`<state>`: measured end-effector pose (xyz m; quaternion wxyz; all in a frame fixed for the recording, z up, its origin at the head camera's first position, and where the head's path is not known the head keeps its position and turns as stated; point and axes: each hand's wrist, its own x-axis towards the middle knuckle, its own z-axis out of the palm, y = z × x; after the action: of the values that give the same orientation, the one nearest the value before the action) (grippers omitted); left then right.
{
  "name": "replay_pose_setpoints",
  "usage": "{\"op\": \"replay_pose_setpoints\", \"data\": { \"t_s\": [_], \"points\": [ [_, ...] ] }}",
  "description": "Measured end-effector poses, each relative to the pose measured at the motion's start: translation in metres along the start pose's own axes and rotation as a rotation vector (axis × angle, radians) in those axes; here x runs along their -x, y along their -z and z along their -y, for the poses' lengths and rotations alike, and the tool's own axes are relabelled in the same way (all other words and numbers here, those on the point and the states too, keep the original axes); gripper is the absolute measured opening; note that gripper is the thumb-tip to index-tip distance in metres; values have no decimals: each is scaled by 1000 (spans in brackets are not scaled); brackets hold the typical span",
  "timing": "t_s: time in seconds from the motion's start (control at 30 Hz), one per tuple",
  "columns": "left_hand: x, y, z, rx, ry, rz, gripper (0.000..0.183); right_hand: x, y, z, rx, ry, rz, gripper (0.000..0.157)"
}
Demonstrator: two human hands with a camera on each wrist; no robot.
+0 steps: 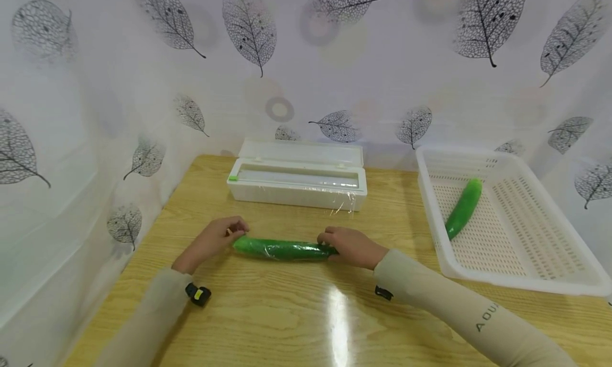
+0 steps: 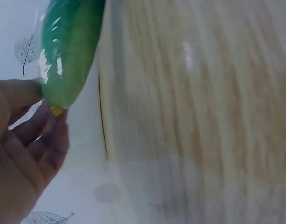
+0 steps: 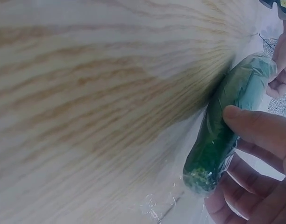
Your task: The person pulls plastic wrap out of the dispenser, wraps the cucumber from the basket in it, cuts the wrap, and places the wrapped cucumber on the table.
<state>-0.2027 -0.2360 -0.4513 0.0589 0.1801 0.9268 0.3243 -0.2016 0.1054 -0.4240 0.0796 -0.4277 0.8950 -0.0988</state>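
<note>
A green cucumber (image 1: 287, 249) wrapped in clear plastic film lies crosswise over the wooden table. At its paler left end, my left hand (image 1: 220, 237) holds the tip between thumb and fingers. The left wrist view shows that hand (image 2: 28, 140) beside the cucumber's yellowish tip (image 2: 56, 110). My right hand (image 1: 356, 247) grips the darker right end. In the right wrist view its thumb (image 3: 255, 123) lies on the wrapped cucumber (image 3: 222, 126), with the other fingers around the far side. Behind stands a white cling film dispenser (image 1: 296, 195), lid raised, with film hanging over its front.
A white perforated plastic basket (image 1: 507, 250) stands at the right of the table (image 1: 268, 319), holding another cucumber (image 1: 465, 207). A leaf-patterned curtain (image 1: 306, 91) borders the table's back and left side.
</note>
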Motion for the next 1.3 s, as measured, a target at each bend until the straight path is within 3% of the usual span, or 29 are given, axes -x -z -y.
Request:
{"op": "replay_pose_setpoints", "data": {
  "t_s": [0.1,0.17,0.23,0.33,0.4,0.53,0.7,0.93,1.17,1.3],
  "points": [
    [3,-5,-10,-125,-57,-108,11,0,0,0,-1,0,3,36],
    [4,-7,-19,-207,-146,-156,14,0,-1,0,0,5,3,36],
    [5,-8,-28,-256,-235,-156,20,0,-1,-1,-1,5,3,36],
    [4,-9,-37,-283,-307,-84,23,0,-2,-2,2,6,0,36],
    [3,-10,-40,-289,-296,-42,18,0,-2,-2,4,10,-5,36],
    [-1,-13,-40,-286,-240,-23,3,0,-2,-1,14,20,-13,36],
    [-5,-15,-41,-252,-190,-10,6,0,-2,-1,21,20,-14,37],
    [-10,-18,-40,-222,-194,-15,2,-1,-2,-2,27,14,-8,38],
    [-12,-24,-38,-330,-228,-91,10,-2,1,-1,35,6,8,36],
    [-11,-26,-45,-437,-319,-183,18,-2,1,-1,39,0,18,35]
  ]
}}
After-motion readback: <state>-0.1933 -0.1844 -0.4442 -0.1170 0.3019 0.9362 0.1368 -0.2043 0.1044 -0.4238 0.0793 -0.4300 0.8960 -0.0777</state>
